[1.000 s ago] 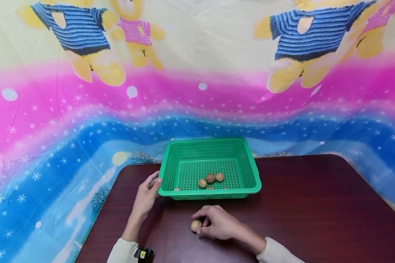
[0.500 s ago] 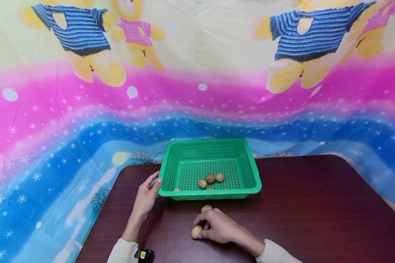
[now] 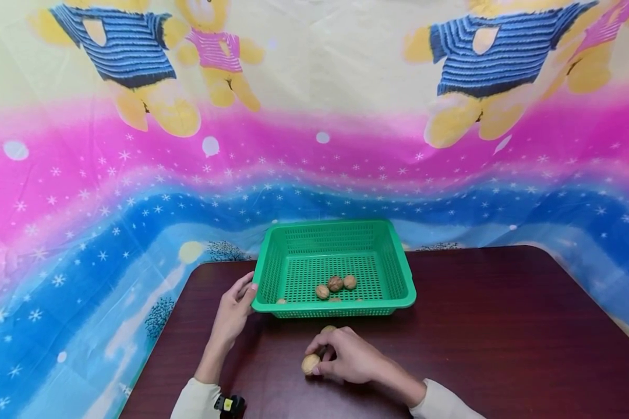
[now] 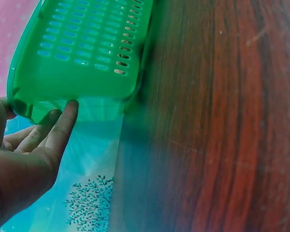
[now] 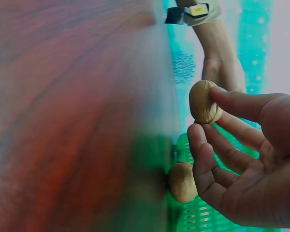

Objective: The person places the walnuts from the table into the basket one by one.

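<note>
My right hand [image 3: 350, 356] pinches a pale brown walnut [image 3: 310, 365] between thumb and fingers, over the table in front of the basket. In the right wrist view the held walnut [image 5: 203, 101] shows between thumb tip and fingers. A second walnut [image 5: 182, 182] lies on the table near the basket; in the head view my right hand partly hides this walnut [image 3: 328, 329]. My left hand [image 3: 232, 314] grips the green plastic basket [image 3: 335, 305] at its left front corner, thumb at the rim and fingers against the outer wall [image 4: 70, 108].
Several walnuts [image 3: 335, 284] lie in the basket, some mostly hidden by its front rim. The dark red wooden table [image 3: 493, 326] extends to the right. Behind it hangs a printed cloth [image 3: 314, 157]. A black wrist device [image 3: 230, 405] sits at the left sleeve.
My right hand has shifted slightly toward me and partway back, holding its walnut. The second walnut came into sight behind it and is now partly covered. My left hand stays at the basket.
</note>
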`<action>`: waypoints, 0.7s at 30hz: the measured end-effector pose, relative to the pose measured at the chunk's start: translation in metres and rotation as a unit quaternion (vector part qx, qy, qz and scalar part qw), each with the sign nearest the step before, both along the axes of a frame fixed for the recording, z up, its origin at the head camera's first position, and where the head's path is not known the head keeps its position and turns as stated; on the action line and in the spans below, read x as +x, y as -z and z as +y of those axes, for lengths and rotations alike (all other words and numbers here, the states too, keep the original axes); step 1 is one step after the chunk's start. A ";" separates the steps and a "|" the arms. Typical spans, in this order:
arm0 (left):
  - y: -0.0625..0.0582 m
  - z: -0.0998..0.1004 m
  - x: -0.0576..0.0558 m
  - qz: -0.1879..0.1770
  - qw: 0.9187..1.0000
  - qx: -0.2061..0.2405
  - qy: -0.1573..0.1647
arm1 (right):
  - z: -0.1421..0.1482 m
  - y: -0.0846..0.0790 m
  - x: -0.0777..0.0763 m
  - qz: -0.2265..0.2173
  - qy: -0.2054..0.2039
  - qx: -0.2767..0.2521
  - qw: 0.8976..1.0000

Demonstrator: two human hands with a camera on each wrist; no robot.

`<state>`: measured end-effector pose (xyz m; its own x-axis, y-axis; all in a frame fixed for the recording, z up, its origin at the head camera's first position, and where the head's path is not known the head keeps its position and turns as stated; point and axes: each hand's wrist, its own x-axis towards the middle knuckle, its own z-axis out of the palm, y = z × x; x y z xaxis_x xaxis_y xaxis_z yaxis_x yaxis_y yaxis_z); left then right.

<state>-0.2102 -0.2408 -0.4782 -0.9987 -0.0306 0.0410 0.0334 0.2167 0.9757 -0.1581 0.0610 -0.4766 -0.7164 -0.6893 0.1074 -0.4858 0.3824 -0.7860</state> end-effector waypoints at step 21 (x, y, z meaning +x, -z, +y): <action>0.000 -0.001 0.000 0.002 1.000 0.008 0.006 | 0.026 -0.058 -0.016 -0.008 0.032 -0.035 0.999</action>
<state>-0.2104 -0.2415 -0.4784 -0.9988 -0.0201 0.0452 0.0403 0.1999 0.9790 -0.1738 0.0868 -0.4184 -0.7612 -0.6327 0.1428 -0.4496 0.3560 -0.8192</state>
